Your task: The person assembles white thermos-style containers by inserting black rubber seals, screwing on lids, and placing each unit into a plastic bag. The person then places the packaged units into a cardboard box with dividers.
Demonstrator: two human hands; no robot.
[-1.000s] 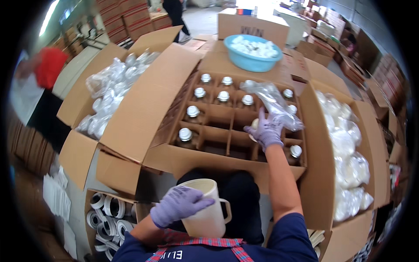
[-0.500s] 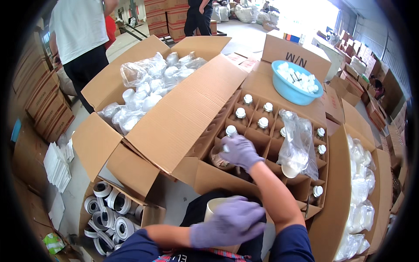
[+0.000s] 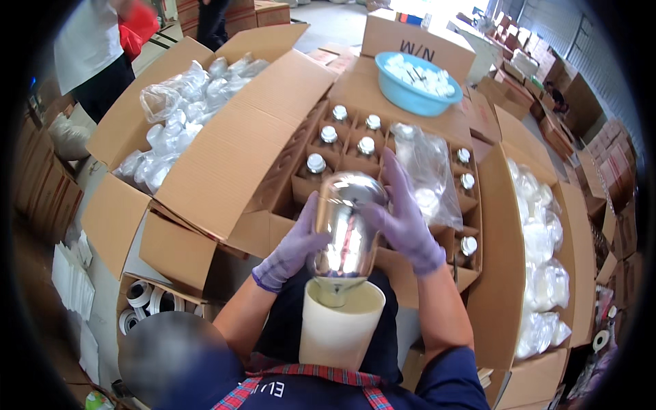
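A shiny silvered glass flask liner is between my two gloved hands, bottom up and slightly tilted. Its narrow neck points down into the mouth of a cream cylindrical casing, which stands upright at my lap. My left hand grips the liner's left side. My right hand clasps it from the right, thumb across the front and fingers stretched along the side. Beyond my hands stands a divided carton with several white-capped bottles. A clear plastic bag with white pieces lies over some of its compartments.
A big open carton of bagged white parts is at left, another such carton at right. A blue basin of small white pieces sits beyond. At lower left is a box of white rings. A person stands far left.
A silvered liner is now between both hands, neck down at the casing's mouth. My right hand has come back from the divided carton, and my left hand has risen from the casing.
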